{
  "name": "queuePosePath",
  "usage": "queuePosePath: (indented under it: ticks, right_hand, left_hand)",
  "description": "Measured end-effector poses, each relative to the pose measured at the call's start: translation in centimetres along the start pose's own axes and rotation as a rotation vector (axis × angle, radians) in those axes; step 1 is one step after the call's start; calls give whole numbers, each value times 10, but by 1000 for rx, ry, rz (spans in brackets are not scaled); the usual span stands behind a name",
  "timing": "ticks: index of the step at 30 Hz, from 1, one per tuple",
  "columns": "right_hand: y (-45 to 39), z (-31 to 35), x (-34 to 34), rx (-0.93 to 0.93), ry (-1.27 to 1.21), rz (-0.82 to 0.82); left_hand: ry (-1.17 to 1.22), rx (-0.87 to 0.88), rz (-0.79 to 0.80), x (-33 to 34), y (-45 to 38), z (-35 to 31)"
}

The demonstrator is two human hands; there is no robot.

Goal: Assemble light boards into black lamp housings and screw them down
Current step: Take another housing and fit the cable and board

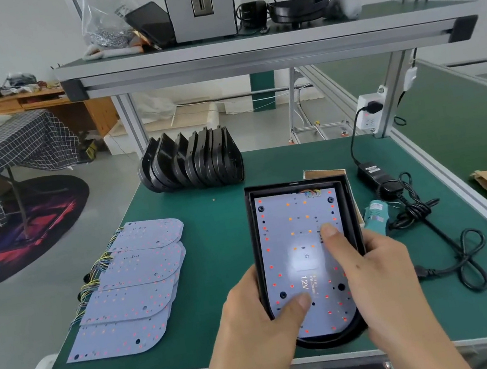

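Here both hands (259, 325) (373, 269) grip the housing (256, 246), thumbs pressing the light board (280, 242).

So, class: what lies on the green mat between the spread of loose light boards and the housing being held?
Nothing: in the head view, bare green mat separates the loose light boards from the black housing.

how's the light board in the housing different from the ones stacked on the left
The light board in the housing sits alone inside a black lamp housing, pressed by both thumbs; the stacked boards lie bare, overlapping on the green mat. Its wires point away; theirs point left. Same pale board shape.
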State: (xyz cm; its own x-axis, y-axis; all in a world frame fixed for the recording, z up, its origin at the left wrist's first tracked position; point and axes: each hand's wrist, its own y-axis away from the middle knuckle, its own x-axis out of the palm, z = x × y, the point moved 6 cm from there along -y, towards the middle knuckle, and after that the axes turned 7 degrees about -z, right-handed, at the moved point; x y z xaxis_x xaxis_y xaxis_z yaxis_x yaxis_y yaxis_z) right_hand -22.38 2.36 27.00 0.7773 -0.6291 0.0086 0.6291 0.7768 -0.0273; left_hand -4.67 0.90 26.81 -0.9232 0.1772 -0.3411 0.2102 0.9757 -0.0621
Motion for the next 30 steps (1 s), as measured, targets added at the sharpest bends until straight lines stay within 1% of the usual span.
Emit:
queuePosePath:
  ticks: [6, 9, 11, 13, 15, 16, 18, 20, 22, 23, 24, 25, 28, 30]
  right_hand:
    - [-2, -10, 3, 21, -21, 44]
    - [-5, -12, 2, 35, -21, 29]
    - [-6, -13, 3, 43, -17, 30]
    - [-4, -13, 5, 28, 9, 34]
    - [-2, -13, 7, 8, 37, 43]
    - [-1, -13, 8, 5, 42, 53]
    - [-1, -15, 9, 8, 29, 72]
    - [0, -15, 8, 8, 19, 91]
    - [3, -13, 7, 23, -5, 109]
    - [5, -12, 8, 48, -21, 127]
    - [6, -13, 9, 86, -45, 147]
    - [8, -15, 9, 139, -74, 165]
    - [11, -15, 10, 269, -167, 234]
    - [12, -12, 9, 310, -191, 254]
  left_hand:
    - [1, 12, 25, -1, -4, 4]
    - [57, -3, 78, 1, -7, 8]
    - [133, -18, 87, 2, -9, 8]
    - [210, -26, 1, -1, -13, 12]
    - [233, -34, -104, -6, -17, 16]
    - [229, -31, -127, -7, -19, 18]
    - [214, 27, -180, -9, -20, 17]
    - [231, 97, -319, -20, -22, 15]
    - [312, 140, -468, -33, -27, 18]
    - [314, 163, -495, -37, -32, 19]
    - [274, 183, -472, -38, -39, 20]
    - [220, 193, -409, -35, -44, 18]
    - [155, 233, -162, -19, -51, 10]
    - [123, 286, -84, -13, -49, 0]
